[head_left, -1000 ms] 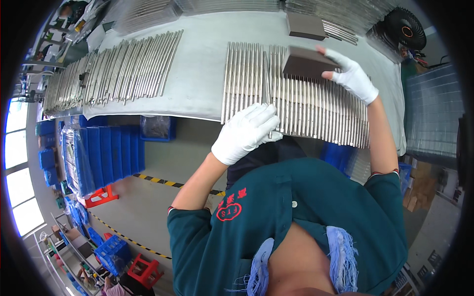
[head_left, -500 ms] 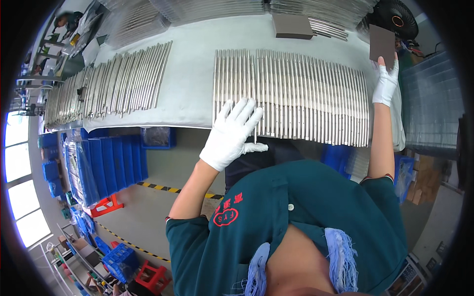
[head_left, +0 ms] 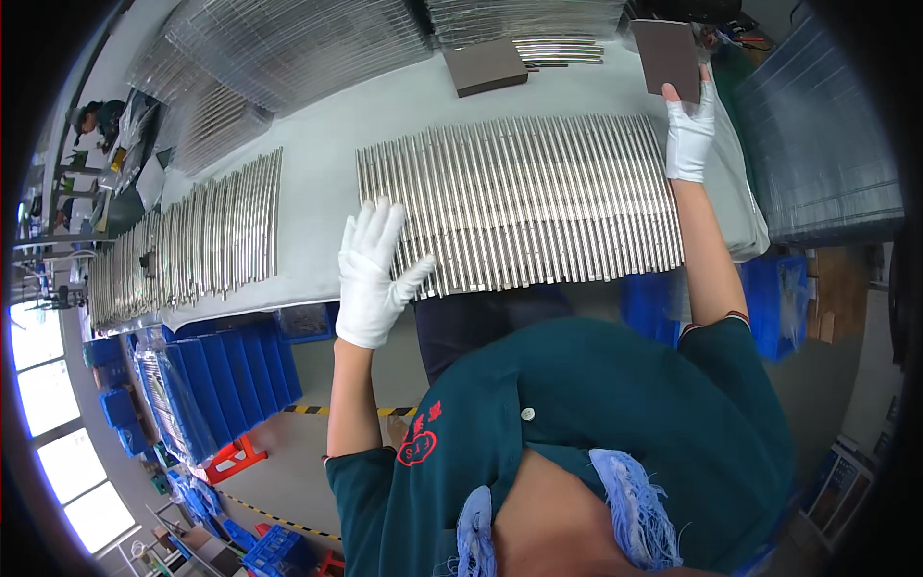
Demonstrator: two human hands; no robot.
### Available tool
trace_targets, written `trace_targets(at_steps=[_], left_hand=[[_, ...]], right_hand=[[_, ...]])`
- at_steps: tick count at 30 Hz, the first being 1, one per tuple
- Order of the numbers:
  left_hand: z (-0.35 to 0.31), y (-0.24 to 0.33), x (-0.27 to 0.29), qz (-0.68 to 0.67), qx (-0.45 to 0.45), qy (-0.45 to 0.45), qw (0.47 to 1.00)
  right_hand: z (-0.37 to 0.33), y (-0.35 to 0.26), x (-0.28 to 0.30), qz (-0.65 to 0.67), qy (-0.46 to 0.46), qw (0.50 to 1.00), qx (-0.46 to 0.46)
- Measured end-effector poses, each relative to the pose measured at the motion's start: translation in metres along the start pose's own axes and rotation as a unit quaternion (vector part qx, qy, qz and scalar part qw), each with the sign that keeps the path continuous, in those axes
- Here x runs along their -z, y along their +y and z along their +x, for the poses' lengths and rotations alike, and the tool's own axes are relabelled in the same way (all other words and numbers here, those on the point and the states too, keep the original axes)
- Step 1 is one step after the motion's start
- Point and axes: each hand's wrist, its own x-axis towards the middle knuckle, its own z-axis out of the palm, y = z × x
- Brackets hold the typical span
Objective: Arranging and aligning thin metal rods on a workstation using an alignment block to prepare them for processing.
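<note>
A row of slim silvery metal rods [head_left: 519,207] lies side by side on the pale cloth-covered table. At the row's left end is my left hand [head_left: 370,279], in a white glove, with fingers stretched and thumb apart. Its thumb is over the rods' near ends; whether it touches them I cannot tell. My right hand [head_left: 689,135], gloved with bare fingertips showing, grips a dark brown rectangular sheet [head_left: 663,56] that looks like sandpaper. That hand is past the row's far right corner, the thumb on the sheet's face.
More rods [head_left: 207,231] lie in a second group at the left. A brown block or stack of sheets [head_left: 486,67] sits at the back beside a few rods [head_left: 558,51]. Clear plastic-wrapped stacks [head_left: 298,48] line the far edge. Blue crates [head_left: 231,375] stand below the table's left.
My left hand has moved left along the row to its end, fingers more upright. The gap among the rods no longer shows. My right hand still holds the sheet. The whole view has shifted.
</note>
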Motion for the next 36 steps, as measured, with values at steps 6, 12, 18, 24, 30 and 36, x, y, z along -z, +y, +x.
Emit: trace_targets(at_steps=[6, 12, 18, 24, 30, 36], left_hand=[[0.023, -0.033, -0.014, -0.640, 0.266, 0.186, 0.697], [0.022, -0.042, -0.017, -0.631, 0.257, 0.164, 0.714], [0.028, -0.023, -0.024, -0.310, 0.176, 0.043, 0.933], [0.040, 0.086, -0.048, -0.006, -0.140, -0.133, 0.981], [0.029, 0.119, -0.079, 0.007, -0.146, -0.099, 0.984], [0.021, 0.118, -0.085, 0.001, -0.135, -0.065, 0.989]], right_hand=[[0.020, -0.004, 0.002, 0.019, 0.037, 0.999, -0.026], [0.009, 0.006, -0.001, -0.013, 0.033, 0.999, -0.016], [0.003, 0.008, -0.003, 0.008, -0.028, 0.999, -0.030], [0.004, 0.007, -0.006, -0.027, -0.025, 0.999, -0.027], [0.004, 0.004, -0.006, -0.055, -0.025, 0.998, -0.016], [0.004, 0.006, -0.005, -0.024, -0.039, 0.999, -0.016]])
